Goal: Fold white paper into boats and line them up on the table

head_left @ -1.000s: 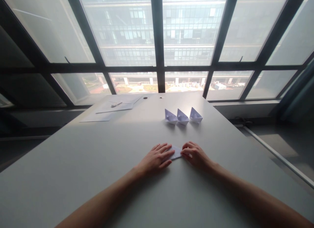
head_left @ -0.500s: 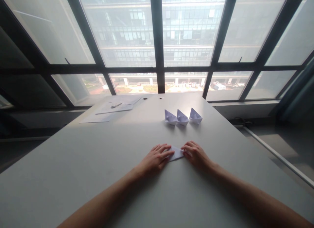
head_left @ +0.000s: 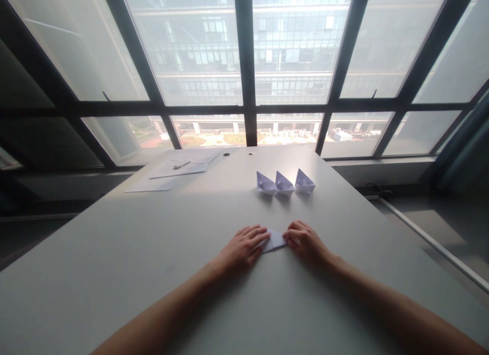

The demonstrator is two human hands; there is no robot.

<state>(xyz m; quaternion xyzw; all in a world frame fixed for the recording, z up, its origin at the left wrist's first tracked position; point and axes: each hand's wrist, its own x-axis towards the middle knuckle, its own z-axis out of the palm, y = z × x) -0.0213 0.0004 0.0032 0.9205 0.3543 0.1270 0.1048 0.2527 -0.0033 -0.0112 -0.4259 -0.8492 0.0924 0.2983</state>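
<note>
A small folded piece of white paper [head_left: 274, 240] lies on the table between my hands, with a crease running across it. My left hand [head_left: 244, 247] rests on its left part, fingers stretched out over the paper and the thumb along the near edge. At the right corner, my right hand [head_left: 305, 243] has its thumb and index finger pinched on the paper, the other fingers curled. Both hands cover the ends of the folded paper. Beyond them stand three folded paper boats: a left one [head_left: 265, 185], a middle one [head_left: 283, 185] and a right one [head_left: 304, 182].
Several white paper sheets [head_left: 160, 184] lie at the far left of the white table [head_left: 153, 253], with a small white object [head_left: 181, 164] on top. A round dark hole [head_left: 226, 155] is near the far edge. Large windows rise behind the table.
My right hand's fingers have drawn in slightly at the paper's right corner, and a little more of the paper shows. My left hand stays nearly still.
</note>
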